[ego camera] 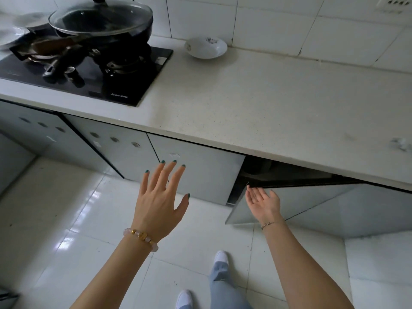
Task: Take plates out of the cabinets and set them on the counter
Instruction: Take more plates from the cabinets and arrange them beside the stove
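You have one plate (206, 47) on the counter (267, 103), far back by the wall tiles, right of the stove (124, 85). Your two hands hold nothing: left hand (158, 201) spread before three closed doors, right hand (263, 202) palm-up, fingers straight, at the one open door (312, 204). The cabinet behind is dark and its contents unreadable. A broad stretch of counter runs from the plate to the near edge.

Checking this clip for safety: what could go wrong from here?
The cabinet door stands partly open beside the right hand; a leg could bump it or fingers get pinched. The cabinet interior is dark, so whatever is pulled out might be gripped blind and slip onto the tiled floor.
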Tool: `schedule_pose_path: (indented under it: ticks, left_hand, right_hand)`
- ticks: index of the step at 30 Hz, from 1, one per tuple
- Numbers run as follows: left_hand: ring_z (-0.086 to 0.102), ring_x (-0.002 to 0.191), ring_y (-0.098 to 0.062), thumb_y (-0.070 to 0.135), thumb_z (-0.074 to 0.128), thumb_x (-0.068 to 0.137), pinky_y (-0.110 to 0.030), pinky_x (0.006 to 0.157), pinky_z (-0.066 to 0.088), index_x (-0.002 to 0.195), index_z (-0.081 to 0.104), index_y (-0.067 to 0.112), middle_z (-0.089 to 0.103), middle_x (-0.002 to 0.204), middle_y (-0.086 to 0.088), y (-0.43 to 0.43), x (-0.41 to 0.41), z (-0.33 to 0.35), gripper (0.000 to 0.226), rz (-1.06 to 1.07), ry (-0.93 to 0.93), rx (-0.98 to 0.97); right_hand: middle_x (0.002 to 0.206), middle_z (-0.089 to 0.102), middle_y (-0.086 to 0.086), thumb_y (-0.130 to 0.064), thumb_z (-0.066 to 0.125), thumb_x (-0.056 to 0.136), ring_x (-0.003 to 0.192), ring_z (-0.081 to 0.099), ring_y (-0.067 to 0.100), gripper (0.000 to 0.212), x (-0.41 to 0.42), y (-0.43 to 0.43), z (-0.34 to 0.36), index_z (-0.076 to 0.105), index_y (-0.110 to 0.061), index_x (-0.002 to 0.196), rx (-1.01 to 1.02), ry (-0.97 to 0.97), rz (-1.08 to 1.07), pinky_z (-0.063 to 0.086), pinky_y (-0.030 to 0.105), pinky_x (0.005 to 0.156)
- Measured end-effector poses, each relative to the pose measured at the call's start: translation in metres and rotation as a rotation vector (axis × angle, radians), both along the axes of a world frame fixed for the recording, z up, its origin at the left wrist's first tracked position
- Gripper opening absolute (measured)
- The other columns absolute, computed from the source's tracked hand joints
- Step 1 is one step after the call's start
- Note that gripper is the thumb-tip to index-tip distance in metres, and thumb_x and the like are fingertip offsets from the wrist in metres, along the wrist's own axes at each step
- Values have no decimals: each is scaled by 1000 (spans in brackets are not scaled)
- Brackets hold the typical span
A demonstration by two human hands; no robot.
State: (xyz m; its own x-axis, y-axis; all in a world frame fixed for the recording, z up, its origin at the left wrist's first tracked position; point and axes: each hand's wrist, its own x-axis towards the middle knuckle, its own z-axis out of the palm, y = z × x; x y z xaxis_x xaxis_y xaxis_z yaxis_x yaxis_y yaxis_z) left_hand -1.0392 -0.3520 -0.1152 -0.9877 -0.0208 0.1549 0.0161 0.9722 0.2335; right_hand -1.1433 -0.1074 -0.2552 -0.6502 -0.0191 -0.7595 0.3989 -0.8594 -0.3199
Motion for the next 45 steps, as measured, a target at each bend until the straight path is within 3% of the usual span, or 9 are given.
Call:
schedule_pose_path:
  ticks: [7, 14, 22, 27, 31, 33, 38, 42, 45]
  left_hand:
    - [36, 135, -35, 29, 66, 82, -56, 110, 26, 137, 44, 12, 46, 141, -13, -23, 51, -4, 62, -54, 3, 11]
    - [36, 134, -36, 28, 67, 82, -55, 110, 26, 137, 44, 11, 46, 141, -12, -30, 89, -4, 62, -144, 29, 2]
    - [36, 135, -35, 33, 57, 86, -57, 109, 27, 137, 43, 12, 46, 141, -11, -5, 95, 5, 57, -200, 61, 14]
    - [36, 135, -35, 34, 56, 86, -55, 110, 25, 136, 44, 11, 46, 141, -11, 29, 91, 12, 57, -259, 58, 27]
    - [32, 137, -35, 30, 63, 85, -54, 112, 21, 138, 42, 11, 44, 143, -12, 61, 84, 13, 60, -321, 47, 33]
    - [32, 137, -36, 33, 58, 87, -54, 112, 21, 138, 42, 10, 44, 142, -13, 75, 85, 13, 58, -349, 43, 27]
    - [33, 136, -36, 41, 45, 84, -54, 112, 20, 137, 44, 11, 45, 142, -13, 95, 88, 12, 61, -381, 19, -5]
    - [34, 136, -37, 40, 45, 83, -53, 111, 19, 136, 45, 11, 46, 142, -14, 99, 85, 13, 60, -369, 29, 0]
    - [35, 135, -38, 39, 47, 83, -54, 110, 21, 135, 46, 10, 47, 141, -14, 99, 82, 15, 60, -360, 30, 4]
  right_hand:
    - [136, 46, 16, -28, 34, 100, 100, 58, 24, 48, 69, 15, 3, 36, -3, 140, 127, -14, -39, 46, 30, 92]
    - [89, 55, 10, -23, 35, 98, 72, 50, 17, 29, 128, 35, 12, 56, -2, 98, 281, -62, -90, 44, 22, 62]
    - [35, 52, -6, -18, 32, 98, 28, 46, 1, 31, 176, 86, 9, 45, -13, 70, 518, -148, -153, 34, 10, 30]
    - [64, 38, 5, -13, 32, 96, 47, 38, 8, 29, 202, 130, 12, 38, -14, 68, 658, -256, -135, 29, 11, 35]
    - [62, 30, 5, -10, 36, 94, 52, 27, 13, 31, 219, 165, 20, 36, -12, 63, 834, -314, -78, 25, 14, 30]
    - [63, 33, 6, -12, 37, 95, 55, 30, 15, 31, 224, 181, 20, 38, -11, 64, 909, -344, -48, 29, 21, 42]
    - [90, 52, 15, -17, 40, 97, 87, 51, 31, 26, 232, 204, 20, 56, 2, 103, 1095, -419, 32, 43, 37, 73]
    - [88, 59, 18, -16, 37, 94, 74, 52, 30, 33, 240, 209, 17, 57, 6, 109, 1380, -443, 203, 37, 29, 57]
    - [116, 57, 22, -23, 38, 93, 107, 51, 36, 40, 239, 206, 13, 52, 0, 123, 1553, -522, 325, 41, 45, 94]
